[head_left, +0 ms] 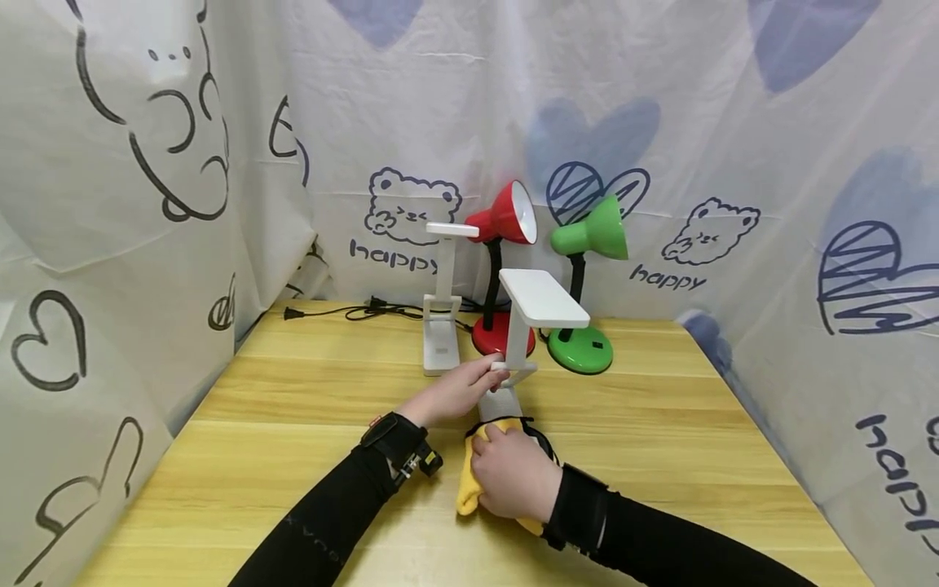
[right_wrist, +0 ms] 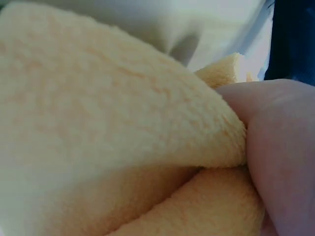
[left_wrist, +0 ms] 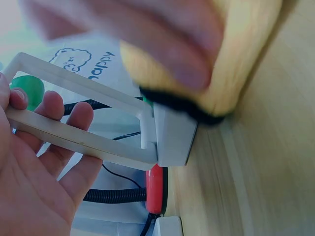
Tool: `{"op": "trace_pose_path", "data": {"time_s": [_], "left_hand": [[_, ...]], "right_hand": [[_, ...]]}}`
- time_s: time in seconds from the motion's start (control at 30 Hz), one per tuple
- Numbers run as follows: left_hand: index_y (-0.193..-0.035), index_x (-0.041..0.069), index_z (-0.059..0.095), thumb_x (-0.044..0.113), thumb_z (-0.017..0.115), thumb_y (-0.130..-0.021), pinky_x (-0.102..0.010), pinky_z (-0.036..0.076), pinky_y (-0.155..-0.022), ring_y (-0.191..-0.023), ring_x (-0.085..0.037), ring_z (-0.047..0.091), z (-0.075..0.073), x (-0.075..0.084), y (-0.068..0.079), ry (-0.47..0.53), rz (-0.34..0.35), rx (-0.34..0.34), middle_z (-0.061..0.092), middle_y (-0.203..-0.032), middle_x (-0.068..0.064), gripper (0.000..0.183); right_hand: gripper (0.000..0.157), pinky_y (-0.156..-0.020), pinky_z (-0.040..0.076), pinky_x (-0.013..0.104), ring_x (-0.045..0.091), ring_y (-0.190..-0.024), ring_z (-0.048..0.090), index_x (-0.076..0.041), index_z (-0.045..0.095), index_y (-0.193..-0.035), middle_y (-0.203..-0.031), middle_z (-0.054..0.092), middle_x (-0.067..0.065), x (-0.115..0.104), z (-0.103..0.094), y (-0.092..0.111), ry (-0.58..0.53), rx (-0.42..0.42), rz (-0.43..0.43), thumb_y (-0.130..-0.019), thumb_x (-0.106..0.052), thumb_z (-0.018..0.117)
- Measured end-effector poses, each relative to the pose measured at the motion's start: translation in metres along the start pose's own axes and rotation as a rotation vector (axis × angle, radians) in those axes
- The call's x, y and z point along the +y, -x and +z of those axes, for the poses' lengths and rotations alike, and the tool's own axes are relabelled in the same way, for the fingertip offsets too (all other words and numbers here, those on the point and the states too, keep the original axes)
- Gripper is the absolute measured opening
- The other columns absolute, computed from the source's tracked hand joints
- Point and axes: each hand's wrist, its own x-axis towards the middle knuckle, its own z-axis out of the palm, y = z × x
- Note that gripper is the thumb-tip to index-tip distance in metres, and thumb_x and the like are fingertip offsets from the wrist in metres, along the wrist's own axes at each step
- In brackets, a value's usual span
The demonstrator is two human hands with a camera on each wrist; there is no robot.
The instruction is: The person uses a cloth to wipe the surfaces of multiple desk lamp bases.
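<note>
A white desk lamp [head_left: 544, 298] with a flat rectangular head stands in the middle of the table. My left hand [head_left: 453, 393] grips the lower frame of its stem; in the left wrist view the fingers curl round one bar of that white frame [left_wrist: 83, 84]. In my right hand [head_left: 517, 473] is a yellow cloth [head_left: 468, 487] with a black edge, bunched under the fingers on the lamp's base. The cloth hides the near part of the base. Folds of the fuzzy cloth [right_wrist: 98, 118] fill most of the right wrist view, the hand [right_wrist: 288, 147] beside them.
Behind stand a second white lamp [head_left: 441, 346], a red lamp [head_left: 506, 216] and a green lamp [head_left: 592, 232]. Black cords with plugs [head_left: 293, 313] lie along the back of the wooden table [head_left: 293, 456]. Printed curtains [head_left: 469, 98] hang round the table.
</note>
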Motion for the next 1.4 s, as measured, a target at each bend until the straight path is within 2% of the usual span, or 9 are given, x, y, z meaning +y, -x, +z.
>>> {"op": "trace_pose_path", "data": {"time_s": [0.23, 0.4, 0.57, 0.73, 0.9, 1.0, 1.13, 1.23, 1.4], "left_hand": [[-0.093, 0.024, 0.047, 0.051, 0.031, -0.094, -0.029, 0.034, -0.058, -0.066, -0.015, 0.043, 0.000, -0.001, 0.000, 0.001, 0.002, 0.001, 0.052, -0.087, -0.013, 0.032], [-0.094, 0.022, 0.047, 0.050, 0.031, -0.094, -0.029, 0.034, -0.057, -0.066, -0.015, 0.043, 0.001, -0.002, -0.001, 0.002, 0.011, 0.000, 0.052, -0.087, -0.012, 0.033], [-0.095, 0.020, 0.048, 0.049, 0.031, -0.095, -0.029, 0.034, -0.058, -0.068, -0.014, 0.045, 0.001, -0.003, 0.000, 0.000, 0.015, -0.005, 0.051, -0.087, -0.012, 0.034], [-0.095, 0.021, 0.047, 0.049, 0.030, -0.095, -0.029, 0.037, -0.061, -0.070, -0.012, 0.047, 0.000, -0.003, 0.000, -0.012, 0.018, -0.001, 0.051, -0.086, -0.009, 0.033], [-0.095, 0.024, 0.046, 0.048, 0.031, -0.095, -0.029, 0.038, -0.060, -0.068, -0.015, 0.048, 0.000, -0.002, 0.001, 0.015, 0.021, -0.004, 0.050, -0.084, -0.008, 0.028], [-0.098, 0.026, 0.047, 0.049, 0.032, -0.095, -0.029, 0.040, -0.062, -0.071, -0.015, 0.051, 0.000, -0.002, 0.001, 0.031, 0.023, -0.006, 0.050, -0.083, -0.008, 0.028], [-0.109, 0.022, 0.050, 0.049, 0.032, -0.095, -0.030, 0.043, -0.068, -0.078, -0.012, 0.053, 0.000, -0.003, 0.001, 0.042, 0.030, -0.009, 0.054, -0.088, -0.005, 0.036], [-0.116, 0.018, 0.050, 0.049, 0.032, -0.095, -0.031, 0.043, -0.073, -0.083, -0.011, 0.054, 0.000, -0.002, 0.001, 0.042, 0.036, -0.011, 0.056, -0.095, -0.004, 0.041], [-0.111, 0.023, 0.051, 0.049, 0.032, -0.095, -0.031, 0.043, -0.072, -0.082, -0.010, 0.054, 0.000, -0.003, 0.000, 0.027, 0.037, 0.004, 0.055, -0.092, 0.000, 0.036]], "right_hand": [[0.037, -0.056, 0.041, 0.033, 0.019, -0.080, 0.050, -0.019, 0.067, -0.093, -0.100, 0.059, -0.001, -0.010, -0.011, 0.016, -0.030, -0.048, -0.045, -0.075, -0.051, 0.062], [0.034, -0.055, 0.041, 0.034, 0.019, -0.077, 0.050, -0.020, 0.067, -0.088, -0.096, 0.059, -0.002, -0.008, -0.009, 0.016, -0.040, -0.031, -0.035, -0.075, -0.051, 0.062], [0.030, -0.052, 0.042, 0.036, 0.019, -0.076, 0.052, -0.022, 0.066, -0.081, -0.088, 0.060, -0.004, -0.001, 0.000, 0.004, -0.030, 0.023, -0.012, -0.074, -0.051, 0.060], [0.029, -0.045, 0.039, 0.034, 0.018, -0.066, 0.050, -0.022, 0.062, -0.071, -0.075, 0.058, -0.005, 0.009, 0.008, -0.012, -0.006, 0.085, 0.022, -0.072, -0.050, 0.061], [0.033, -0.042, 0.036, 0.032, 0.018, -0.062, 0.051, -0.021, 0.049, -0.055, -0.067, 0.053, -0.003, 0.022, 0.019, -0.028, 0.041, 0.173, 0.045, -0.068, -0.049, 0.061], [0.038, -0.042, 0.036, 0.032, 0.017, -0.060, 0.051, -0.020, 0.044, -0.052, -0.065, 0.050, -0.003, 0.028, 0.025, -0.036, 0.059, 0.202, 0.060, -0.067, -0.050, 0.063], [0.037, -0.047, 0.041, 0.033, 0.015, -0.062, 0.052, -0.018, 0.054, -0.063, -0.070, 0.053, -0.002, 0.033, 0.031, -0.042, 0.055, 0.186, 0.096, -0.067, -0.053, 0.064], [0.039, -0.053, 0.043, 0.034, 0.016, -0.070, 0.054, -0.016, 0.060, -0.075, -0.081, 0.058, -0.001, 0.034, 0.034, -0.044, 0.062, 0.158, 0.111, -0.069, -0.055, 0.061], [0.039, -0.055, 0.044, 0.036, 0.018, -0.077, 0.056, -0.017, 0.062, -0.076, -0.090, 0.061, 0.001, 0.033, 0.036, -0.047, 0.091, 0.157, 0.108, -0.069, -0.055, 0.059]]}}
